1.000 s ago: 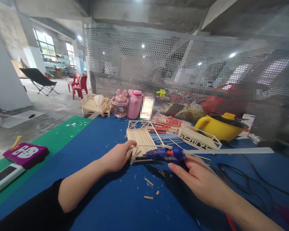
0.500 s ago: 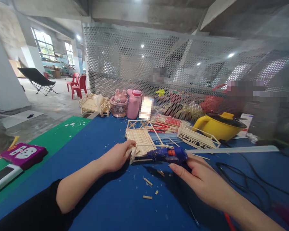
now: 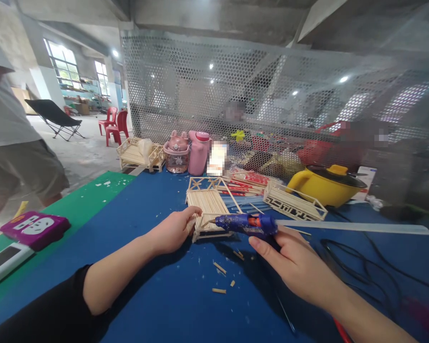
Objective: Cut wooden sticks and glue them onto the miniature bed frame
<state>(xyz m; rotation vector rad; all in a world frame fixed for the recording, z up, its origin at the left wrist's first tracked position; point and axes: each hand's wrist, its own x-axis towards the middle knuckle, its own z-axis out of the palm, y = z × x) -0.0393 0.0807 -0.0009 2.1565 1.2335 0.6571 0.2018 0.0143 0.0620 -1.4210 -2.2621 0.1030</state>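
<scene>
My left hand [image 3: 177, 229] is closed on the near left corner of a small wooden-stick model [image 3: 207, 201], which has a slatted deck and a crossed railing at its far end. In my right hand [image 3: 293, 255] is a blue hot glue gun [image 3: 246, 224], its fingers wrapped round the handle. The gun's nozzle points left, close above the near railing; whether it touches the wood I cannot tell. A long translucent glue stick [image 3: 353, 226] juts out of the gun's back. Short stick offcuts [image 3: 219, 268] lie on the blue table [image 3: 157, 295] below the model.
Another stick model [image 3: 295, 202], loose sticks and a yellow pot [image 3: 325, 186] stand at right, near a black cable [image 3: 357, 271]. Pink bottles [image 3: 199, 155] and a third model [image 3: 139, 155] line the back. A purple power strip [image 3: 35, 228] lies left; a person [image 3: 14, 128] stands beyond it.
The glue gun has shifted slightly left and up, its nozzle now showing above the near railing. A person has come into view at the left. My left hand stays on the model.
</scene>
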